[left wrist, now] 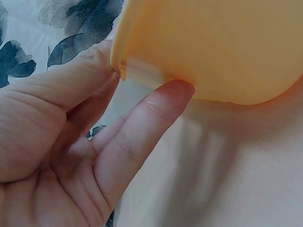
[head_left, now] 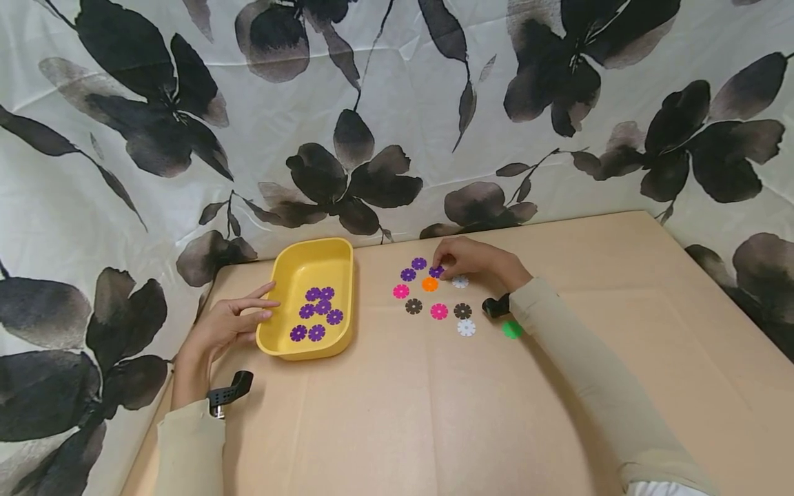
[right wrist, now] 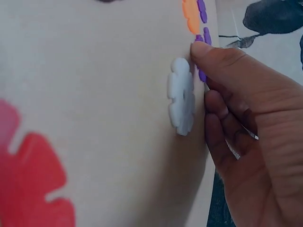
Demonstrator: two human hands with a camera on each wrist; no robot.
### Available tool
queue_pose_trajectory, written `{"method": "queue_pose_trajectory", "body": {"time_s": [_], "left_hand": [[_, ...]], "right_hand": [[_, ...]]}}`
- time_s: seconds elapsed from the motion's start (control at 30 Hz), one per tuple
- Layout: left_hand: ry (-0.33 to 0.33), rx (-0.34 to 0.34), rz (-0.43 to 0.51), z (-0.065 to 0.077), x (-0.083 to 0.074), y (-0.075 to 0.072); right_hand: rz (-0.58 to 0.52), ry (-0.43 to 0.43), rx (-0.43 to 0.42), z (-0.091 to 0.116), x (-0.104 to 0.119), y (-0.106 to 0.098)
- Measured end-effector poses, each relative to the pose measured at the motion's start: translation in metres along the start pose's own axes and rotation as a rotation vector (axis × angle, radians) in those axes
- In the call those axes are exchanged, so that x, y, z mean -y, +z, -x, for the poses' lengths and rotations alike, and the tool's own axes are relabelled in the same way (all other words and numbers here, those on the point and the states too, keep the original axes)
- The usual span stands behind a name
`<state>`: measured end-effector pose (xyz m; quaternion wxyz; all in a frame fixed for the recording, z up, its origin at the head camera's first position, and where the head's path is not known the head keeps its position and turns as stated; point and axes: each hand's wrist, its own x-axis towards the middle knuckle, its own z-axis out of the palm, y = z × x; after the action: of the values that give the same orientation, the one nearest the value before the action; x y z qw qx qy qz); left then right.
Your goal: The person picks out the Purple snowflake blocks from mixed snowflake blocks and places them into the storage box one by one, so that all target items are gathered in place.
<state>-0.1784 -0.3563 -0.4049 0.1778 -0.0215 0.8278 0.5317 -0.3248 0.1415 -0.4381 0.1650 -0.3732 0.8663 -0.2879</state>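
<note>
My left hand [head_left: 232, 322] holds the left rim of a yellow plastic tray [head_left: 344, 296], with fingertips over the edge and a digit against the outer wall. Several purple flower-shaped discs [head_left: 322, 307] lie inside it. Over the loose discs to the right, my right hand [head_left: 471, 260] pinches a purple flower-shaped disc [head_left: 437, 272] between thumb and fingers, at table level. Close beside that hand are an orange disc [head_left: 430, 284] and a white disc [right wrist: 181, 97]. Two more purple discs [head_left: 418, 263] lie just left of the fingertips.
Pink [head_left: 439, 311], black [head_left: 413, 306] and white [head_left: 466, 328] notched discs lie nearer me on the light wooden table [head_left: 384, 420]. A green disc [head_left: 512, 329] sits under the right wrist. A floral cloth [head_left: 397, 83] hangs behind the table's back edge.
</note>
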Motion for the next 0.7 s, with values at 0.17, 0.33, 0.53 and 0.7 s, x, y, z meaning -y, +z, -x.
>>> {"method": "queue_pose_trajectory", "body": {"time_s": [0.17,0.33,0.53,0.7], "left_hand": [[0.02,0.004,0.024,0.0006,0.0,-0.0001],[0.023,0.008,0.029,0.0012,0.0,0.0008],[0.035,0.005,0.005,0.0017,-0.0011,0.0003],[0.028,0.001,-0.007,0.0004,0.0008,0.0006]], "right_hand": [[0.007,0.008,0.011,-0.0007,0.0009,-0.0005],[0.01,0.008,0.02,-0.0016,0.0003,-0.0019],[-0.046,0.035,0.054,-0.003,0.001,-0.0017],[-0.07,0.031,0.041,-0.0038,0.0018,0.0025]]}}
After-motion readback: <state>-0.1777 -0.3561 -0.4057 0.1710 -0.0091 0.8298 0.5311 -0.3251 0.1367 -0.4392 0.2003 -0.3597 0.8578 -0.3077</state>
